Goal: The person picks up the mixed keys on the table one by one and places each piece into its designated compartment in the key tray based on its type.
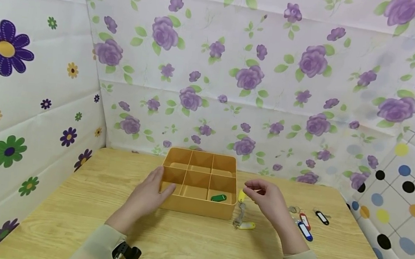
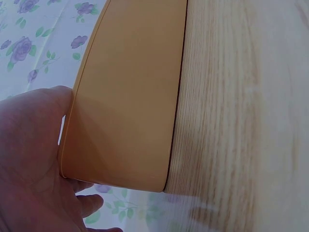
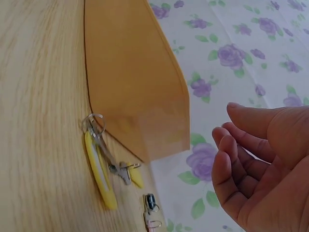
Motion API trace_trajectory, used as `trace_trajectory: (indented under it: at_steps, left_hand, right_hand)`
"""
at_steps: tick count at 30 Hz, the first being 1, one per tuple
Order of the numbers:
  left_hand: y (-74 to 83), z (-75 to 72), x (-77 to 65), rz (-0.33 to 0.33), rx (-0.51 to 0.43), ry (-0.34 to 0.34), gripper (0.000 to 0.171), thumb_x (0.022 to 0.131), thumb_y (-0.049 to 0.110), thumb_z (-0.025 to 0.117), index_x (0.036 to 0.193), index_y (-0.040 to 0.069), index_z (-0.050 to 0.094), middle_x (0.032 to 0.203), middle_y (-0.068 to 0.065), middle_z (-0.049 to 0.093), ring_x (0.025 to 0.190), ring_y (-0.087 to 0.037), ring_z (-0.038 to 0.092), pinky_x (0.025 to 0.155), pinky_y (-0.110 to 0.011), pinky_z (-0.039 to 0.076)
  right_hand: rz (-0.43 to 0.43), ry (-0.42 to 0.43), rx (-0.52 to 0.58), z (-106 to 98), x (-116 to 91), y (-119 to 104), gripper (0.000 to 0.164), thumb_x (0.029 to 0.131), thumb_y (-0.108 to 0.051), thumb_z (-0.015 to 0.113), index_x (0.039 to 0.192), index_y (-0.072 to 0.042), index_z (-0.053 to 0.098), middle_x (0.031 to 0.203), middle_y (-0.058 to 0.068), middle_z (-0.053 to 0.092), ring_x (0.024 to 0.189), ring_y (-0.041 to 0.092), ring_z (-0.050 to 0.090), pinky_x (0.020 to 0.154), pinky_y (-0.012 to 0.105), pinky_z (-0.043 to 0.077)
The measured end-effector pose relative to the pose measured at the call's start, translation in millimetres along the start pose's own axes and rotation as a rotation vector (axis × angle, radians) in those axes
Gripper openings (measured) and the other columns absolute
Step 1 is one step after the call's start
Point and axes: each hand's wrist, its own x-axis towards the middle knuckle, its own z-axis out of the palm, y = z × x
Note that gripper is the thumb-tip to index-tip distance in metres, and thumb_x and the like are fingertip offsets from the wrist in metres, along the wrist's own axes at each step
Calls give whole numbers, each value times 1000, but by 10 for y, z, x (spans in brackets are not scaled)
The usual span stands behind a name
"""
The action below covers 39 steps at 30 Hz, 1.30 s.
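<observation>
A yellow-orange organizer box [image 1: 197, 206] with several compartments sits on the table. My left hand [image 1: 146, 192] holds its left front corner, thumb over the front rim and fingers along the left side. A green key tag [image 1: 218, 198] lies in the front right compartment. Just off the box's right side, my right hand [image 1: 266, 196] hovers with loosely bent fingers and nothing between them. Below it lie two key tags with keys: one yellow key tag [image 1: 246, 226] nearer me, and another yellow key tag [image 1: 241, 196] close by the box wall, partly covered in the right wrist view.
Farther right on the wooden table [image 1: 197, 248] lie a red key tag [image 1: 305, 221], a blue key tag [image 1: 305, 231] and a black key tag [image 1: 322, 217] with keys. Flowered cloth [image 1: 212, 72] hangs behind the table, and patterned cloth walls stand on both sides.
</observation>
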Motion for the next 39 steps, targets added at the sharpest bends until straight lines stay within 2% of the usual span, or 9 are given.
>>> trace_trajectory:
  at_steps: [7, 19, 25, 32, 39]
  left_hand:
    - [15, -2, -5, 6, 9, 1, 103, 112, 71, 41, 174, -7, 12, 181, -26, 13, 164, -50, 19, 130, -66, 22]
    - [31, -11, 3, 7, 7, -11, 102, 113, 69, 43, 174, -7, 12, 181, -26, 12, 165, -49, 18, 130, -65, 21]
    - [34, -19, -12, 4, 12, -5, 101, 113, 68, 42, 173, -7, 13, 181, -26, 12, 165, -48, 17, 130, -65, 21]
    - [44, -13, -16, 6, 10, -8, 100, 114, 67, 42, 173, -8, 13, 181, -27, 12, 165, -48, 17, 130, -65, 22]
    - [33, -16, -4, 2, 5, -14, 100, 114, 68, 42, 174, -6, 11, 182, -26, 11, 165, -48, 17, 130, -65, 21]
  right_hand:
    - [-4, -3, -77, -84, -40, 132, 32, 108, -30, 77, 133, -11, 77, 115, 2, 76, 102, 23, 69, 82, 38, 58]
    - [3, -53, -109, -180, -114, 289, 29, 106, -28, 79, 133, -15, 79, 116, 0, 76, 103, 20, 68, 84, 39, 57]
    - [-24, -85, -153, -179, -138, 313, 32, 105, -29, 80, 133, -15, 79, 117, -2, 77, 107, 19, 68, 86, 40, 58]
    - [-62, -151, -147, -166, -131, 416, 32, 104, -25, 82, 134, -13, 78, 130, 8, 75, 105, 18, 68, 88, 40, 57]
    - [-84, -227, -141, -169, -136, 500, 38, 104, -27, 81, 138, -10, 76, 129, 5, 74, 105, 19, 67, 86, 41, 57]
